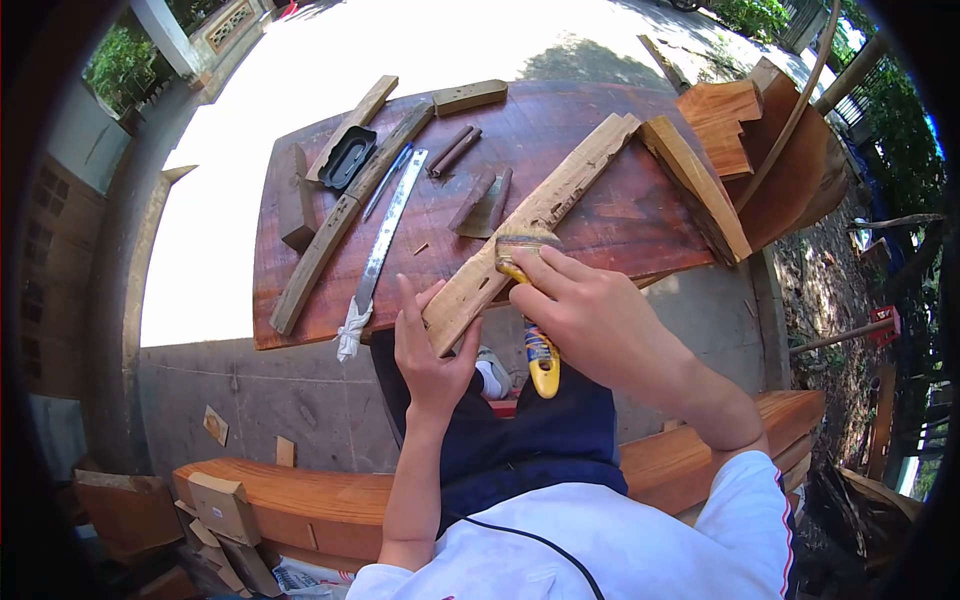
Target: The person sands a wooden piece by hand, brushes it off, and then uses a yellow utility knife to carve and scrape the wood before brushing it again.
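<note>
My left hand [432,350] grips the near end of a rough, pale wooden plank [560,190], thumb on one side and fingers on the other. The plank slants over the red-brown table, and its far end lies near a wedge-shaped piece of wood [695,185]. In my right hand [590,310] is a paintbrush [543,365] with a yellow handle, which points down toward my lap. Its bristle end touches the plank's upper face near the middle. Several dark holes and cracks mark the plank.
On the table [340,270] lie a saw-like metal blade [395,225] with a cloth-wrapped end, a black tray [348,158], long wood strips [335,240], two dark sticks [455,152] and a folded brown piece [482,203]. A wooden bench [330,500] stands behind me.
</note>
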The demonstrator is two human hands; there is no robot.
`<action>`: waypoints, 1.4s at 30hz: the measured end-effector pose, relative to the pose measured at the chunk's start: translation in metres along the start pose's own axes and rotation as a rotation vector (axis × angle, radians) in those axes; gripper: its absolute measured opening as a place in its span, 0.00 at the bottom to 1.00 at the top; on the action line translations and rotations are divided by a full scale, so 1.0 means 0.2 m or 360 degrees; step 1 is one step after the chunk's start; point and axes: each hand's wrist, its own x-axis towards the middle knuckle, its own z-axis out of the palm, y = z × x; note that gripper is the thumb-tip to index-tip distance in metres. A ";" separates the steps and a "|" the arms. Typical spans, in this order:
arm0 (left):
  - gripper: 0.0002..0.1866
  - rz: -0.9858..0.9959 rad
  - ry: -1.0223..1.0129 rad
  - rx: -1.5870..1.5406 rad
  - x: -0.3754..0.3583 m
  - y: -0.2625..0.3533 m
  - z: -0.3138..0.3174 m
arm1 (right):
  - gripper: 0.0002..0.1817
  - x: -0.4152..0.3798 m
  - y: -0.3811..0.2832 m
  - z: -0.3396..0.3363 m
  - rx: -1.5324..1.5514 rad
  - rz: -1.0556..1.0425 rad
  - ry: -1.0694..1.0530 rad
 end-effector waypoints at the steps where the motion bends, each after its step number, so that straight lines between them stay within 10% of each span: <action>1: 0.59 -0.0001 0.0004 -0.0010 0.00 0.00 0.00 | 0.11 -0.01 -0.05 0.03 -0.0115 -0.0089 0.0004; 6: 0.59 -0.0014 -0.0007 -0.0029 0.01 0.02 0.01 | 0.12 -0.02 -0.11 -0.01 0.0245 -0.0352 0.0056; 9: 0.59 0.0010 -0.0017 0.0090 0.00 0.00 0.01 | 0.13 0.00 0.00 0.01 -0.0352 0.0230 -0.0129; 13: 0.58 0.0000 -0.0007 0.0036 0.01 0.03 0.00 | 0.12 -0.05 -0.22 0.09 -0.0045 -0.0337 0.0117; 26: 0.56 0.0026 0.0001 0.0100 0.00 0.02 0.01 | 0.17 0.00 0.20 -0.11 0.0216 0.0434 0.0043; 31: 0.55 0.0051 0.0002 0.0098 0.01 0.02 0.00 | 0.15 0.00 0.05 0.01 0.0107 -0.0101 0.0136; 35: 0.54 0.0039 -0.0005 0.0101 0.00 0.02 0.00 | 0.14 0.03 0.31 -0.09 -0.0069 0.0355 0.0118; 42: 0.55 0.0114 0.0006 0.0096 0.01 0.00 0.00 | 0.13 0.02 0.18 -0.09 0.0145 0.0084 0.0149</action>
